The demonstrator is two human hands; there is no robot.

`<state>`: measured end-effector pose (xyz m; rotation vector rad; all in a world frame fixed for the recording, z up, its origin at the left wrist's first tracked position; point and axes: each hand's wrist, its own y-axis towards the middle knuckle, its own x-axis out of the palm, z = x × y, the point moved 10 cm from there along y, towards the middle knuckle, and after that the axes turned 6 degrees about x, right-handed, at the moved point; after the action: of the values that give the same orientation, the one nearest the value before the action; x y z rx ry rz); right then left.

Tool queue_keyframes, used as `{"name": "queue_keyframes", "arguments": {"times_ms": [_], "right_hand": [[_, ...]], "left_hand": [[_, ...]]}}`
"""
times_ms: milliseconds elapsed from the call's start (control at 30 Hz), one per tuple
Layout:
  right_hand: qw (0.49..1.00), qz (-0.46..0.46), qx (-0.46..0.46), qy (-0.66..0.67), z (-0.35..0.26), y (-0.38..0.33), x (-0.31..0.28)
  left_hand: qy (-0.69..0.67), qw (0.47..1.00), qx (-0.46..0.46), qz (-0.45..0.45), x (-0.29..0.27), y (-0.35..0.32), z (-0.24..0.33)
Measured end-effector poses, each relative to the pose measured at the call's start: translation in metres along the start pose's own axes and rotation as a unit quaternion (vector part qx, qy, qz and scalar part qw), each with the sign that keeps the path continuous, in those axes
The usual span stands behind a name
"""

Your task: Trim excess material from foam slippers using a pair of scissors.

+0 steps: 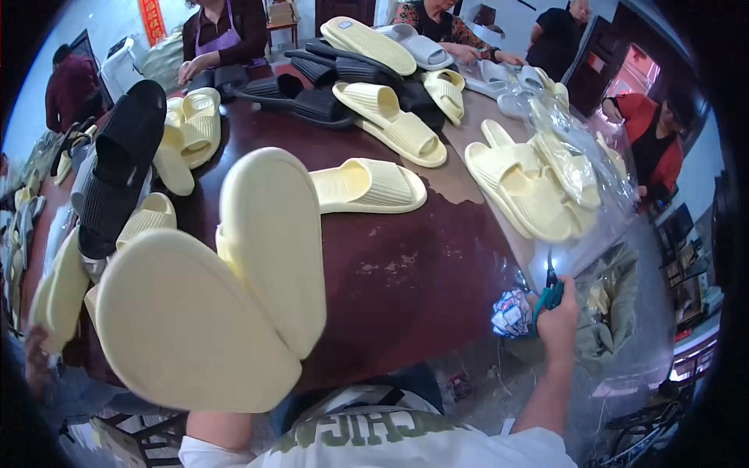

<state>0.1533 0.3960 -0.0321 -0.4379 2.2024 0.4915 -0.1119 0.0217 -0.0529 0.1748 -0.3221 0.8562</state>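
Two cream slide slippers are raised in front of me, soles toward me: one at lower left, the other upright against it. My left forearm runs up behind them; my left hand is hidden, with the pair held up there. At the table's right edge, my right hand is closed round green-handled scissors, blades pointing away. Beside its fingers is a bunch of small printed labels; I cannot tell whether the hand grips it too. A single cream slipper lies beyond the raised pair.
Cream and black slippers pile up at the table's far side. A black slipper stands on the left stack. More cream slippers and clear plastic lie right, above an open sack. Several people work around; another person's hand is at far left.
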Motion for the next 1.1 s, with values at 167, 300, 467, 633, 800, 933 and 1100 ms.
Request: {"name": "queue_keyframes", "arguments": {"times_ms": [167,300,467,633,800,933,1100], "right_hand": [[0.882,-0.172,-0.047,0.435,-0.067,-0.030,0.033],[0.782,-0.298,0.031,0.547,-0.118,-0.059,0.084],[0.823,-0.346,-0.035,0.449,-0.147,-0.072,0.122],[0.886,-0.291,-0.020,0.361,-0.132,-0.068,0.132],[0.882,-0.256,0.012,0.396,-0.107,-0.061,0.132],[0.909,-0.252,-0.047,0.330,-0.099,-0.066,0.131],[0.868,-0.268,0.059,0.414,-0.087,-0.060,0.136]], "left_hand": [[0.073,0.996,-0.046,0.007,0.010,-0.017,0.000],[0.612,0.690,0.324,-0.210,0.106,-0.027,0.055],[0.661,0.622,0.295,-0.300,0.112,-0.031,0.017],[0.713,0.628,0.269,-0.155,0.071,-0.026,0.014],[0.688,0.698,0.165,-0.112,0.034,-0.023,0.004],[0.693,0.696,0.086,-0.167,0.023,-0.016,-0.002],[0.640,0.738,0.073,-0.200,0.008,-0.020,-0.005]]}}
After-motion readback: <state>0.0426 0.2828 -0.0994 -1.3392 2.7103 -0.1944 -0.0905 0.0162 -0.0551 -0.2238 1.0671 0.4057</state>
